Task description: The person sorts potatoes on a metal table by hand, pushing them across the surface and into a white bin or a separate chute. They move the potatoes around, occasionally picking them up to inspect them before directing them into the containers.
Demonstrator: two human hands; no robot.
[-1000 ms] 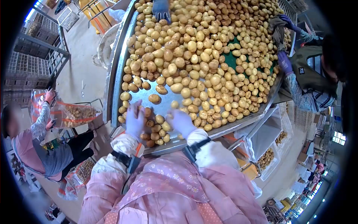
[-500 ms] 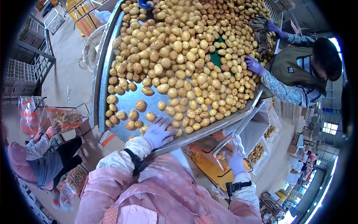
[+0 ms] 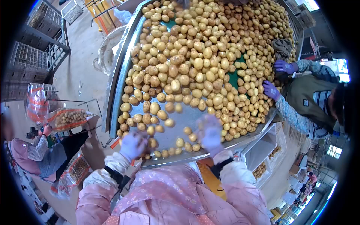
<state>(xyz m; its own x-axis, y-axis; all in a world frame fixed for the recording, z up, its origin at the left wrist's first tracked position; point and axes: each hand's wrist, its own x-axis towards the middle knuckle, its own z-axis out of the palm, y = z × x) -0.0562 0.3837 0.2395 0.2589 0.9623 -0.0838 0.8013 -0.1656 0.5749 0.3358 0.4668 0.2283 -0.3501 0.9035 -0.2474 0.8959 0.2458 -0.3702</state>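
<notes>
One grey sheet-metal table (image 3: 176,133), smooth and raised-rimmed, bore round-to-oval, yellow-brown potatoes (image 3: 175,85), too many to count, heaped toward 12 o'clock and sparser toward 6. Two lavender-gloved hands, left (image 3: 134,144) at 7 o'clock against potatoes, right (image 3: 210,137) at 5 beside others, were blurred, so whether fingers were together, apart or clamped I cannot tell; one co-worker (image 3: 311,97), olive-vested, stood at 3. Against the earlier frame, the right hand had returned from beyond the rim.

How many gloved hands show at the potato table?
4: wearer's left hand and right hand, near side; co-worker's upper glove and lower glove, right side. Top-edge blur may be another.
</notes>
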